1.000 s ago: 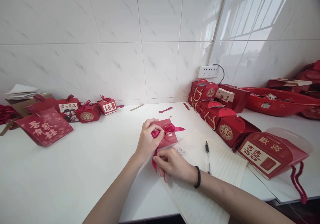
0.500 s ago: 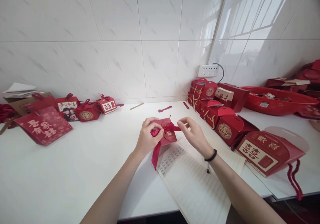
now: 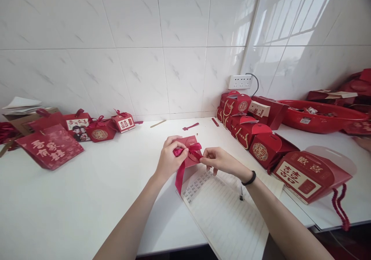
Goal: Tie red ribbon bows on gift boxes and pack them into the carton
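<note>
Left grip [image 3: 169,161] is clenched on one loop of the red ribbon [image 3: 180,175], and right grip [image 3: 218,161] pinches the other loop, atop a small red box [image 3: 189,140] at mid white counter [image 3: 87,198], touching a lined sheet [image 3: 223,213]. White marble-look wall tiles [image 3: 179,70] rise behind, with window light at right. A red bag [image 3: 307,175] reads 歡喜 and 囍 in gold.

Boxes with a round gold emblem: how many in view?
3. Left emblem box in the left cluster; far emblem box near the socket; near emblem box in the same right row. Boxes between may hide theirs.
</note>
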{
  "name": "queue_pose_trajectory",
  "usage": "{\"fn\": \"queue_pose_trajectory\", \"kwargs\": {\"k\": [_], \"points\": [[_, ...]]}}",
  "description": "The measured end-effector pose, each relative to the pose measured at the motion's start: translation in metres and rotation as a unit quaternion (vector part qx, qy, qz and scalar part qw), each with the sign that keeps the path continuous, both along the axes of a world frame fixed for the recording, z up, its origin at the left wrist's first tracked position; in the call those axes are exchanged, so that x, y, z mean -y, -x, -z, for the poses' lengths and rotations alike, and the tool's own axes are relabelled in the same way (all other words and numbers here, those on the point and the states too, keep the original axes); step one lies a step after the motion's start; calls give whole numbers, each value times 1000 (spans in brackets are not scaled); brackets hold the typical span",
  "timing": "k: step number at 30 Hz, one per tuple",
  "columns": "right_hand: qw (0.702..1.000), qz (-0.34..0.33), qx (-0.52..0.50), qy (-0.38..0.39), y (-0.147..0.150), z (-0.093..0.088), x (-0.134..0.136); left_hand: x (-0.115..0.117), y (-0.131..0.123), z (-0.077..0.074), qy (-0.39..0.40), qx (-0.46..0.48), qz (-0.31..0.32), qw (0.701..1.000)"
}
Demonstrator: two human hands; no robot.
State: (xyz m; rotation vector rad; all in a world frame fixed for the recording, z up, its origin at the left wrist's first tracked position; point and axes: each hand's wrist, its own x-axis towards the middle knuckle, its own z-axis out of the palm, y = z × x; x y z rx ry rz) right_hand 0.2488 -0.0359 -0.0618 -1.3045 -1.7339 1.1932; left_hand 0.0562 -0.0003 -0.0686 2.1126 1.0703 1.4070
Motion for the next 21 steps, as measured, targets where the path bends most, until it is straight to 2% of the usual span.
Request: {"fn": "queue_pose_trajectory", "kwargs": {"k": [21], "points": [[996,-50,19,70,-4,-4,2,-1,-1,0,-5,-11,-12,1000]]}}
